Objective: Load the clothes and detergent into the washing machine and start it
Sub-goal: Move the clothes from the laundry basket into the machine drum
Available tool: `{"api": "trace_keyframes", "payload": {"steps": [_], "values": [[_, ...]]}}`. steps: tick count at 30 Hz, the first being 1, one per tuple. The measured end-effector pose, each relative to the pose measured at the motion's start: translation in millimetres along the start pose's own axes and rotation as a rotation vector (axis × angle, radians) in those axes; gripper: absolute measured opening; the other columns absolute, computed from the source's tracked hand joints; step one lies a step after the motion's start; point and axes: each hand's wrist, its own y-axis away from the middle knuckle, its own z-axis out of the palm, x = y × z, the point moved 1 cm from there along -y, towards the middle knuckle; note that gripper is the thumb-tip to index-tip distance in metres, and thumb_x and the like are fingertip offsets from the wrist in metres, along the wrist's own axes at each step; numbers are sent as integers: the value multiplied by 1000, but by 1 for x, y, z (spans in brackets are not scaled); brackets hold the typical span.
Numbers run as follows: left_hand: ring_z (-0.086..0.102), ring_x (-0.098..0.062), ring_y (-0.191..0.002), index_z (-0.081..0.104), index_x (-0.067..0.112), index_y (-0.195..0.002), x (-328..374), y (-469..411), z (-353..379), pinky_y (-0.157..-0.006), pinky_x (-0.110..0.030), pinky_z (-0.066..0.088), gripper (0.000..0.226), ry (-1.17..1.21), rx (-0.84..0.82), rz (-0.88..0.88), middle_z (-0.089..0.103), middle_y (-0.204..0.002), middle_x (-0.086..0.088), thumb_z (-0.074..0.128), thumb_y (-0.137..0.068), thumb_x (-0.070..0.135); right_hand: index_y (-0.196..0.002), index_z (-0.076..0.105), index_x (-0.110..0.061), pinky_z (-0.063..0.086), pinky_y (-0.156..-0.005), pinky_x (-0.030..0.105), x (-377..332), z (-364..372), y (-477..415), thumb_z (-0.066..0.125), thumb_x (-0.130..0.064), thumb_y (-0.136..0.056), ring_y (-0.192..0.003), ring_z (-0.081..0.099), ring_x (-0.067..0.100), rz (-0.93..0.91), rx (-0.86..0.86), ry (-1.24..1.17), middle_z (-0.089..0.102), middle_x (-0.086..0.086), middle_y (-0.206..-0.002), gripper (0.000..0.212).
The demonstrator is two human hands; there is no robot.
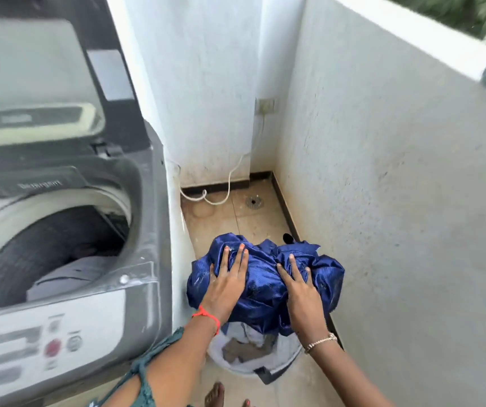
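In the narrow balcony corner beside the washing machine (145, 245), a bundle of shiny blue cloth (265, 292) sits heaped on top of the laundry basket (280, 367), which stands on the tiled floor (236, 218) just right of the machine. The left hand (225, 284) and the right hand (302, 292) lie spread on the bundle, one on each side. The fingers (237, 259) are straight and flat on the fabric rather than curled into it, so they press the cloth without clamping it. The lid (30, 69) is up and the drum (59, 230) is open, with some pale clothing (68, 274) already inside. Loading looks partly done, and no detergent is in view. The main risk, as I judge it, is the cloth itself. It looks slick and loosely bunched, so a lift between flat palms could let folds slide out and trail onto the dirty floor or snag on the basket rim. A loose end draped over the drum edge could also get caught when the lid closes. More garments lie underneath in the basket and could be dragged out with the bundle.
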Motion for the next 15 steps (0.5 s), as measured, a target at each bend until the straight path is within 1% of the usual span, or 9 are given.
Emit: {"api": "trace_keyframes", "payload": {"steps": [2,4,6,8,11,12,13,14,15], "values": [[-10,-37,-145,-20,6,-145,-5,8,-36,-112,-52,30,75,19,59,9,-19,-157,-7,29,-91,-13,-147,19,-31,47,-86,34,-14,-35,8,31,7,-89,-143,13,38,-3,72,-29,-5,-3,-159,70],[-7,-36,-145,-19,6,-145,-15,16,-68,-111,-50,34,82,45,135,30,-18,-158,-6,33,-86,-17,-145,26,-30,46,-86,36,-28,-70,14,32,8,-87,-143,17,37,-18,148,-82,0,-3,-159,70],[-7,-35,-146,-18,7,-146,-29,24,-101,-112,-47,33,89,103,209,46,-17,-158,-4,36,-81,-20,-142,34,-28,46,-91,40,-45,-104,21,34,11,-82,-141,21,37,-60,236,-159,7,-2,-158,72],[-7,-33,-146,-17,9,-146,-47,35,-133,-112,-45,32,90,170,271,69,-15,-159,-2,35,-79,-21,-139,42,-24,42,-99,45,-67,-137,27,36,15,-76,-140,25,37,-113,326,-229,14,-1,-157,74],[-7,-30,-146,-15,11,-147,-81,53,-178,-109,-46,36,91,245,381,102,-13,-159,1,32,-77,-22,-132,51,-22,39,-102,45,-108,-182,35,38,17,-70,-136,35,37,-174,439,-309,23,0,-154,75],[-7,-29,-146,-13,12,-148,-95,60,-192,-109,-46,36,91,266,424,112,-12,-159,2,32,-77,-23,-130,53,-22,41,-99,43,-124,-196,37,39,17,-69,-131,42,36,-200,474,-323,26,0,-153,74],[-6,-29,-146,-12,13,-148,-110,68,-206,-109,-46,36,92,286,467,117,-10,-159,3,31,-76,-23,-128,55,-21,42,-94,41,-141,-209,39,40,17,-68,-121,51,37,-228,510,-332,29,1,-152,73],[-5,-28,-146,-10,14,-149,-125,76,-220,-109,-45,37,92,301,510,119,-8,-159,4,31,-76,-23,-126,57,-21,43,-87,41,-158,-221,41,40,17,-67,-109,57,38,-258,543,-343,32,1,-151,73],[-4,-28,-146,-9,14,-149,-140,85,-233,-109,-44,37,91,312,552,120,-7,-159,4,31,-76,-23,-125,59,-20,44,-81,42,-177,-231,42,40,17,-66,-97,60,41,-288,569,-358,34,1,-149,72]]}}
